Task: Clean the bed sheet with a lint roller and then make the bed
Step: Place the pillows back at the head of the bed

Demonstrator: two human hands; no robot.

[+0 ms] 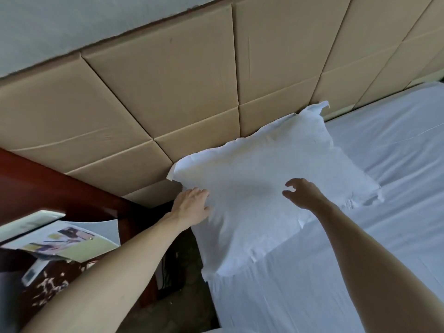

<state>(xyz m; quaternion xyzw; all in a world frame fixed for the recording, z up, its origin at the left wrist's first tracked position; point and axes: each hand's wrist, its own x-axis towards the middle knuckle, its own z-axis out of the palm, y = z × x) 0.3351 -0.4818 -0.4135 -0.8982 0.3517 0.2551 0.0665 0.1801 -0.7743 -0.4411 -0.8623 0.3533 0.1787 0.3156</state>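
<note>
A white pillow point(259, 169) lies at the head of the bed, on the white bed sheet point(360, 248), with its far edge against the tan padded headboard point(168, 92). My left hand point(191, 206) rests flat on the pillow's left edge, fingers spread. My right hand point(304, 192) hovers just over the pillow's middle, fingers curled apart and holding nothing. No lint roller is in view.
A dark red wooden nightstand point(60, 188) stands left of the bed, with a magazine point(69, 241) and papers on it. A dark gap point(182, 272) of floor runs between the nightstand and the mattress. The sheet stretches away to the right.
</note>
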